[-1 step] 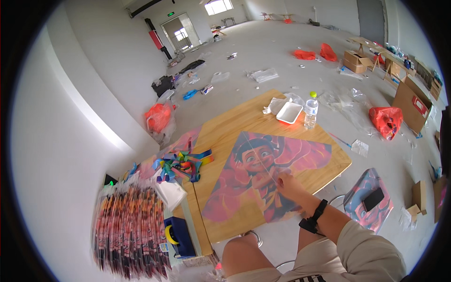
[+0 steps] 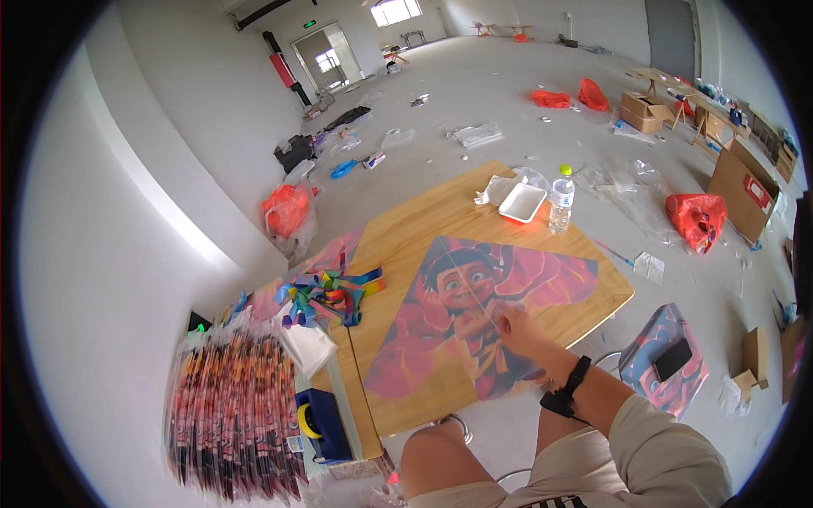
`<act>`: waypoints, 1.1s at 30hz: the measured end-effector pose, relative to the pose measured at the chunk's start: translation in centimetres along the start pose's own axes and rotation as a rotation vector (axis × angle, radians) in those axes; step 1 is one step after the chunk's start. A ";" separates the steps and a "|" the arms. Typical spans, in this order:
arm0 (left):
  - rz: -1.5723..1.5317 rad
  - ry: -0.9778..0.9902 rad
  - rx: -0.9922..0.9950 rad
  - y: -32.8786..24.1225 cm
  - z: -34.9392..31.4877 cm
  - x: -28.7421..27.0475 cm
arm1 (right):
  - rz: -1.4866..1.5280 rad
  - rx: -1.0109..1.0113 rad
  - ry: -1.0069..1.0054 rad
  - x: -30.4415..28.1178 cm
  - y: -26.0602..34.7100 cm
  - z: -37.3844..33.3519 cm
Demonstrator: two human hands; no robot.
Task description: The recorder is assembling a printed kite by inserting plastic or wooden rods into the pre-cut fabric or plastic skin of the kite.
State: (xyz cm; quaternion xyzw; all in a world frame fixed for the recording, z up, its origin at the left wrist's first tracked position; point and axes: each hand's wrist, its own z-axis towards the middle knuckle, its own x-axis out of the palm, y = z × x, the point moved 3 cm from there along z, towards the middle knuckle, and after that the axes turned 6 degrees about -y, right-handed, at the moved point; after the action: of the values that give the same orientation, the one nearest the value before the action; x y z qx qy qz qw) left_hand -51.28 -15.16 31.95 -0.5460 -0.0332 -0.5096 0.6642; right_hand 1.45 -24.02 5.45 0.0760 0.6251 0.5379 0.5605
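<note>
A kite (image 2: pixel 415 339) printed with a cartoon figure in pink, purple and orange lies flat on the wooden table (image 2: pixel 406 220) in front of me. From its top corner a thin pale string (image 2: pixel 468 280) runs straight down to my fingertips. My right hand (image 2: pixel 518 332) is closed in a pinch over the middle of the kite, where the string meets it. Exactly how the fingers grip the string is too small to see. A black band sits on my right wrist. My left hand is out of the picture.
Colourful ribbons (image 2: pixel 326 296) are heaped at the table's left, near a blue tape dispenser (image 2: pixel 326 427) and a stack of bagged kites (image 2: pixel 233 415). A bottle (image 2: pixel 561 201) and a white-lined tray (image 2: pixel 522 203) stand at the far edge. A phone (image 2: pixel 672 361) lies on a stool at right.
</note>
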 end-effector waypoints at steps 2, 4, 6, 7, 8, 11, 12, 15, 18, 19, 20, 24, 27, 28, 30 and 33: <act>-0.008 0.023 -0.014 0.0 0.2 0.2 | 0.154 0.036 0.042 -0.3 0.8 2.1; -0.014 0.027 -0.031 0.3 0.4 -0.3 | 0.192 0.012 -0.026 0.4 -0.4 4.2; -0.019 0.003 -0.045 1.0 0.6 -1.3 | 0.181 -0.068 -0.055 1.3 -2.2 6.5; -0.009 -0.026 -0.052 1.4 0.8 -1.6 | 0.153 -0.138 -0.054 1.5 -3.1 7.8; 0.003 -0.057 -0.053 1.8 0.9 -1.8 | 0.128 -0.214 -0.049 1.8 -3.5 9.2; 0.003 -0.106 -0.064 2.5 2.0 -2.8 | 0.076 -0.371 0.037 2.3 -3.7 12.9; -0.001 -0.116 -0.071 2.8 2.4 -3.1 | 0.039 -0.435 0.037 2.7 -3.5 14.1; 0.030 -0.151 -0.096 4.0 3.7 -3.9 | -0.064 -0.557 0.099 4.6 -2.8 17.6; 0.026 -0.164 -0.151 5.5 5.2 -4.9 | -0.182 -0.618 0.193 6.3 -3.5 20.3; 0.023 -0.168 -0.158 6.1 5.8 -5.2 | -0.240 -0.694 0.167 6.6 -3.8 20.9; 0.020 -0.173 -0.167 6.5 6.3 -5.5 | -0.296 -0.769 0.144 7.1 -4.3 21.4; 0.025 -0.200 -0.175 7.8 7.4 -6.2 | -0.262 -0.685 0.297 7.6 -3.2 21.9; 0.023 -0.203 -0.184 8.5 7.8 -6.6 | -0.205 -0.732 0.225 7.3 -2.8 21.7; 0.023 -0.205 -0.185 8.7 8.0 -6.7 | -0.199 -0.726 0.214 7.2 -2.7 21.7; 0.022 -0.209 -0.189 9.0 8.2 -6.8 | -0.194 -0.689 0.211 7.2 -2.4 21.6; 0.024 -0.211 -0.191 9.3 8.4 -6.9 | -0.172 -0.622 0.238 7.3 -2.9 21.5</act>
State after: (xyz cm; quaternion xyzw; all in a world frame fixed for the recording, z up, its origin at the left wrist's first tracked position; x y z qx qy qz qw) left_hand -43.69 -5.45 24.78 -0.6575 -0.0477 -0.4423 0.6082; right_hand 17.10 -7.47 3.17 -0.2149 0.4963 0.6585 0.5233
